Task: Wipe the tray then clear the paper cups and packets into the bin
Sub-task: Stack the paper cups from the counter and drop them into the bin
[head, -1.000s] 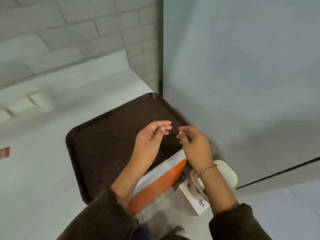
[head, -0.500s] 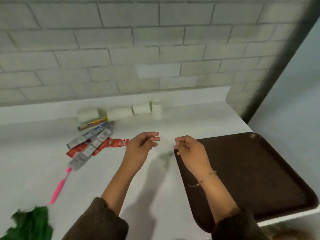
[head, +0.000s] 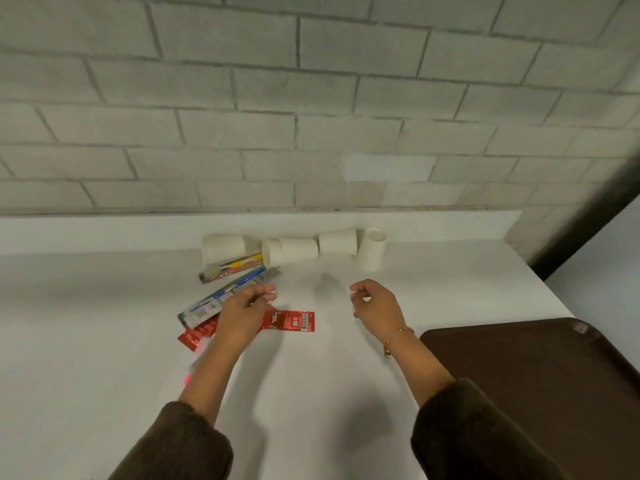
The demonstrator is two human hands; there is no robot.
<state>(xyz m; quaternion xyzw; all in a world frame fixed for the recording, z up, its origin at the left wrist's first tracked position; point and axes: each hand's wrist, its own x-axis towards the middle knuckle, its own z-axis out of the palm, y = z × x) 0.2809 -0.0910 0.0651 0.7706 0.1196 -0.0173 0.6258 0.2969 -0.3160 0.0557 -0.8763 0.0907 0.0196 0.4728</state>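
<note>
Several white paper cups [head: 298, 251] lie on their sides along the back of the white counter [head: 104, 341]; one cup [head: 371, 253] leans at the right end. Flat packets lie in front of them: a red packet [head: 294, 321], a blue-and-white one [head: 221, 297] and a yellow-red one [head: 230, 268]. My left hand [head: 242, 315] hovers over the red packet with fingers loosely curled, holding nothing. My right hand [head: 375, 304] hovers right of it, fingers curled, also holding nothing. The dark brown tray [head: 540, 386] lies at the right. The bin is out of view.
A grey brick wall [head: 311, 116] rises behind the counter's raised back lip. A pink handle [head: 188, 377] shows under my left forearm. The counter ends at the right near a dark vertical edge [head: 588, 216].
My view has swung from the tray and the bin below the counter's end back to the counter. Both hands have moved forward toward the cups and packets.
</note>
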